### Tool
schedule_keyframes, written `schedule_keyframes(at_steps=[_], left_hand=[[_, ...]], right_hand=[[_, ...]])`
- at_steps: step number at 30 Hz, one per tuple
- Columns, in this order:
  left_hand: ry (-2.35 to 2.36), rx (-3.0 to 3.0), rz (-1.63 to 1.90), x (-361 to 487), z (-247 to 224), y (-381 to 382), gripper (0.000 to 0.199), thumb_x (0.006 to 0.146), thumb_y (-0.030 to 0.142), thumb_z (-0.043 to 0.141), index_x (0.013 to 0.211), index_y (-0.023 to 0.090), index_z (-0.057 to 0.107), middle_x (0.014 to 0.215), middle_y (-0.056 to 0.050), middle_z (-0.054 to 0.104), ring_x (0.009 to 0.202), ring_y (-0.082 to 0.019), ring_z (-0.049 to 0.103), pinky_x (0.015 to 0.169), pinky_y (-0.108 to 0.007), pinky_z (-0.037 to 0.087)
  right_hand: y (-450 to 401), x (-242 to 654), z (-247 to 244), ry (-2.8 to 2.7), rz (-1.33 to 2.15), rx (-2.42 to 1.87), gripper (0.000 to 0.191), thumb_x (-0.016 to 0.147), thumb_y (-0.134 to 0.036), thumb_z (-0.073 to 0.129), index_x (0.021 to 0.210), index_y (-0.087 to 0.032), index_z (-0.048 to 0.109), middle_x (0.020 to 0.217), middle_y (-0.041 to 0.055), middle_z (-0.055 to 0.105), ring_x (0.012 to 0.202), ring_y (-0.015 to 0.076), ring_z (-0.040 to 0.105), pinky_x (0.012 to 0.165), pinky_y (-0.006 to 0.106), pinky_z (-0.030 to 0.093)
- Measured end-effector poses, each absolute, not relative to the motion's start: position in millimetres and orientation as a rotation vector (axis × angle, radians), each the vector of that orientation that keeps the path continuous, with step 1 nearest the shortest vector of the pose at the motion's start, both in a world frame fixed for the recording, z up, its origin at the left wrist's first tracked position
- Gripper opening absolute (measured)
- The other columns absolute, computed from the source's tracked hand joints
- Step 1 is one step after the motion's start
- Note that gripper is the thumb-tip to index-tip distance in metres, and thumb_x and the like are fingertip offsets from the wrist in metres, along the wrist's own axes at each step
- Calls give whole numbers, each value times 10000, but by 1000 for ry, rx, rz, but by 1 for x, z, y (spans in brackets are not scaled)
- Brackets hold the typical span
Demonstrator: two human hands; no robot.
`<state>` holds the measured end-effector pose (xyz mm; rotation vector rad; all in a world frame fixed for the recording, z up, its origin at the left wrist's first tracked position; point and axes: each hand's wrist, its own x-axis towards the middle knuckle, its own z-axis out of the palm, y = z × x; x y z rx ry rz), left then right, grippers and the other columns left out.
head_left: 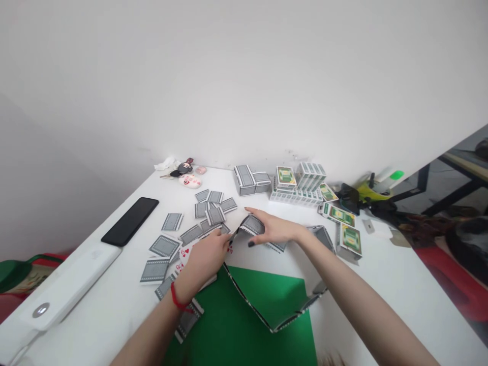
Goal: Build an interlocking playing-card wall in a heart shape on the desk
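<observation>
My left hand [208,256], with a red string at the wrist, pinches the left end of a chain of grey-backed cards. My right hand [272,227] arches over a grey-backed card [251,224] at the same end, thumb and fingers around it. From my hands the chain [247,300] runs down in a V over the green mat [251,338] and back up to the right, under my right forearm. Loose grey-backed cards [164,246] lie scattered left of my hands, a few red-heart faces [184,252] among them.
Behind my hands stand grey card stacks [244,179] and green-and-white card boxes [310,175]. More boxes [349,240] lie at right. A black phone [130,221], white power strip [72,287] and trinkets [189,180] are at left; a yellow holder [373,191] is back right.
</observation>
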<state>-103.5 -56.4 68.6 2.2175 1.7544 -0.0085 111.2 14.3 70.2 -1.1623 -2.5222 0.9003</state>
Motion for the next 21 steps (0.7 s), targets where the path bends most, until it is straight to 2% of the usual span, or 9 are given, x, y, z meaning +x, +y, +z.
schedule_keyframes(at_steps=[3, 6, 10, 14, 21], left_hand=[[1801, 2226, 20, -102, 66, -51, 292, 897, 257, 309, 930, 208, 595, 902, -65, 598, 720, -162, 595, 597, -247, 384], [1839, 2222, 36, -99, 64, -41, 281, 890, 246, 330, 886, 207, 608, 848, -62, 637, 762, -180, 609, 624, -249, 392], [1920, 2180, -32, -96, 67, -26, 277, 869, 271, 369, 876, 198, 636, 834, -91, 665, 763, -221, 622, 616, -273, 406], [1942, 2207, 2, -92, 68, -11, 297, 860, 272, 375, 851, 168, 654, 840, -129, 662, 798, -254, 624, 633, -303, 426], [1930, 2213, 184, -90, 52, 5, 286, 856, 246, 398, 844, 143, 665, 836, -150, 662, 820, -242, 622, 714, -311, 426]], right_hand=[[14, 97, 82, -2551, 704, -1229, 603, 740, -421, 584, 1273, -173, 445, 1290, 116, 497, 1154, 246, 485, 953, 362, 386], [12, 76, 94, -2692, 478, -1359, 371, 735, -271, 550, 1092, -181, 596, 1104, 100, 616, 991, 256, 576, 828, 359, 454], [14, 50, 104, -2873, 228, -1558, 294, 697, -228, 571, 968, -143, 649, 993, 154, 649, 946, 308, 592, 724, 386, 485], [25, 31, 104, -2875, 99, -1807, 284, 747, -110, 509, 996, -88, 643, 1016, 205, 651, 936, 334, 615, 721, 451, 483], [37, 18, 100, -2923, 43, -1737, 277, 777, 1, 442, 912, -63, 675, 963, 210, 674, 910, 313, 639, 712, 415, 494]])
